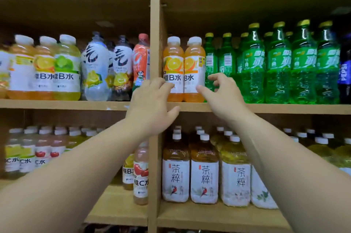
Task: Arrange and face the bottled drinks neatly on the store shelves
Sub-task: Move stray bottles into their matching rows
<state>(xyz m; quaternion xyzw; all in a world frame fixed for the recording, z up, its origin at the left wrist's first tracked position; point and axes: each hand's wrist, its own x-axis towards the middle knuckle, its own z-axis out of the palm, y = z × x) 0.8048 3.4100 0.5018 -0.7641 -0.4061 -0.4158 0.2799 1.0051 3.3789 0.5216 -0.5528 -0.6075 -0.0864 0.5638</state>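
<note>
Orange bottles (pixel 191 56) — divider (pixel 154 42) left, green bottles (pixel 277 65) right

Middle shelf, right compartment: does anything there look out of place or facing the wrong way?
Yes. The two green bottles nearest the orange bottles show barcodes, not front labels like the other green bottles. The right-hand orange bottle is also turned, its label name partly cut off.

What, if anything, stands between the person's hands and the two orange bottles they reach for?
Nothing visible. The left hand and right hand are right in front of the orange bottles.
</note>
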